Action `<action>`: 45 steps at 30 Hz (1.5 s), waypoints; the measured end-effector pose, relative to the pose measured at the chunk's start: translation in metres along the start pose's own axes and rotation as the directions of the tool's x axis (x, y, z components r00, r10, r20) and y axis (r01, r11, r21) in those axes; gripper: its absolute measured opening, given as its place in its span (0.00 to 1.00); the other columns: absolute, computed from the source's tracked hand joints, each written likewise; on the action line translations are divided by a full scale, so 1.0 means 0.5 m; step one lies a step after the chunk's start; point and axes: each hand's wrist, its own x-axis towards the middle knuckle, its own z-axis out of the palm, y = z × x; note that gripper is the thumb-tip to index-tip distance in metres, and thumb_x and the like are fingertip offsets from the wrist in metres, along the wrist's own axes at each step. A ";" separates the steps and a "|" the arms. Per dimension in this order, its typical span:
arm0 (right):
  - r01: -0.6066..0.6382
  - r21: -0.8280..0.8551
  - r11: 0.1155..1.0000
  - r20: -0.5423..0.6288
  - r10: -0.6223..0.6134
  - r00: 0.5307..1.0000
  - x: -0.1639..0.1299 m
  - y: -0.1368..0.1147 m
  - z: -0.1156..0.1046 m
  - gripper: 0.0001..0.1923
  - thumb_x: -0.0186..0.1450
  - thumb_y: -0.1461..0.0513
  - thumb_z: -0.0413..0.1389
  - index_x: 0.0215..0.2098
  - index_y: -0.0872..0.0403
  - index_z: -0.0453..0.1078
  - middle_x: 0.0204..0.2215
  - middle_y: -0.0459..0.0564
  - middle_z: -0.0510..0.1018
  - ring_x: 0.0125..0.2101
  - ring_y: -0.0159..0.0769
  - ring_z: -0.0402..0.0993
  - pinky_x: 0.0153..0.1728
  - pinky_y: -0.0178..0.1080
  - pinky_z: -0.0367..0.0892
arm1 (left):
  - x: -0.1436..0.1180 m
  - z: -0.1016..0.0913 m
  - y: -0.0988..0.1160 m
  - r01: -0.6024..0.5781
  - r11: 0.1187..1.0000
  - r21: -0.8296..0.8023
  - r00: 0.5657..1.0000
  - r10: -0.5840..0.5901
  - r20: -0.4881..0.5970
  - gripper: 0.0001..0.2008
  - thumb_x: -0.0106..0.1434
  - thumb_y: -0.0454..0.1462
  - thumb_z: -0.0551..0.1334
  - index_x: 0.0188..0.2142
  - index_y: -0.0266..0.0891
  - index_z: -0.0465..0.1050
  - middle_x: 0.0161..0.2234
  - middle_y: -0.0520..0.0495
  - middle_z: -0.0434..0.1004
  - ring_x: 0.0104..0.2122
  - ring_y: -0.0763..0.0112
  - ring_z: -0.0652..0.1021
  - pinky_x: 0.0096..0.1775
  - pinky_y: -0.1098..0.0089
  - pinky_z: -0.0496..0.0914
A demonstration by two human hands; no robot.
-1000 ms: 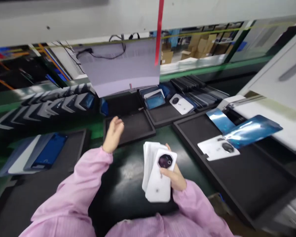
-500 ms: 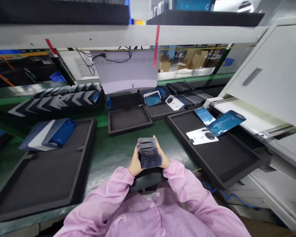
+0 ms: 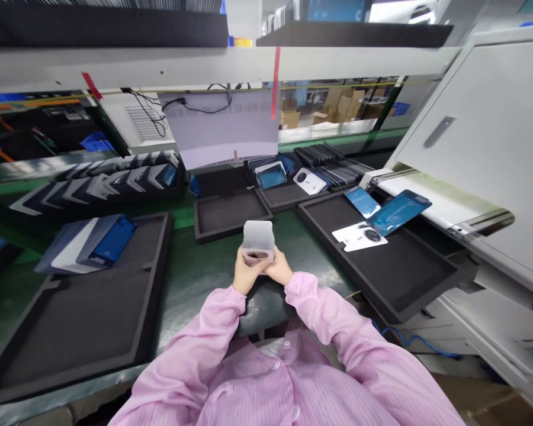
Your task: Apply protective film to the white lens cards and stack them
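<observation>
A stack of phone panels (image 3: 258, 234) is held upright above the green tabletop, with a pale whitish face toward me. My left hand (image 3: 246, 272) is closed around its lower left side. My right hand (image 3: 279, 267) grips the lower right, and the thumbs meet low on the front. The fingers behind the stack are hidden. To the right, a black foam tray (image 3: 408, 296) carries a white panel with a round camera cutout (image 3: 359, 235) and a blue panel (image 3: 398, 212). On the left, another foam tray (image 3: 84, 331) bears several leaning panels (image 3: 91, 245).
Smaller black trays (image 3: 231, 216) stand at the back, one with panels in it. Rows of panels (image 3: 93, 186) lean at the back left. A conveyor end (image 3: 444, 201) and a white cabinet (image 3: 484, 118) flank the right. A shelf beam (image 3: 182, 64) crosses overhead.
The stack has been tilted: its many thin edges faced me before, and now a pale flat face does. Both hands have shifted slightly up, with the thumbs now across the front.
</observation>
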 end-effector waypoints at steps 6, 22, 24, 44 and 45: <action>-0.148 -0.110 0.983 0.083 0.157 0.984 0.029 -0.043 0.019 0.23 0.50 0.60 0.64 0.43 0.58 0.66 0.39 0.55 0.80 0.36 0.40 0.78 0.35 0.40 0.72 | 0.013 -0.038 0.043 0.162 0.973 -0.161 0.987 -0.158 0.039 0.30 0.51 0.42 0.70 0.51 0.36 0.64 0.46 0.37 0.76 0.46 0.58 0.78 0.52 0.55 0.68; 0.062 -0.021 0.998 0.278 -0.054 0.959 0.048 -0.239 -0.006 0.32 0.49 0.51 0.66 0.49 0.50 0.65 0.47 0.53 0.73 0.47 0.42 0.71 0.44 0.44 0.68 | 0.010 -0.118 0.073 0.417 0.694 -0.588 0.902 -0.236 0.361 0.56 0.25 0.77 0.44 0.41 0.40 0.70 0.32 0.45 0.71 0.25 0.71 0.67 0.31 0.65 0.66; -0.110 0.251 0.962 0.324 0.024 0.946 0.079 -0.202 -0.007 0.41 0.43 0.52 0.68 0.53 0.47 0.61 0.43 0.49 0.75 0.40 0.37 0.73 0.38 0.41 0.69 | 0.001 -0.103 0.059 0.515 0.669 -0.537 0.844 -0.284 0.455 0.59 0.22 0.77 0.39 0.42 0.41 0.68 0.34 0.43 0.70 0.25 0.72 0.65 0.30 0.65 0.64; -0.377 0.518 0.768 0.257 0.280 0.925 0.097 -0.067 -0.011 0.39 0.46 0.55 0.70 0.54 0.49 0.63 0.41 0.46 0.75 0.34 0.33 0.74 0.36 0.35 0.71 | -0.060 -0.052 0.063 0.707 0.624 -0.333 0.704 -0.660 0.261 0.32 0.42 0.32 0.66 0.51 0.40 0.72 0.30 0.47 0.83 0.34 0.53 0.82 0.42 0.52 0.76; -0.363 0.480 0.799 0.272 0.258 0.927 0.092 -0.067 -0.009 0.43 0.46 0.53 0.69 0.57 0.48 0.60 0.44 0.47 0.74 0.36 0.34 0.74 0.36 0.36 0.72 | -0.059 -0.052 0.065 0.676 0.662 -0.325 0.731 -0.657 0.184 0.33 0.41 0.31 0.66 0.50 0.41 0.72 0.28 0.49 0.82 0.30 0.55 0.82 0.40 0.54 0.77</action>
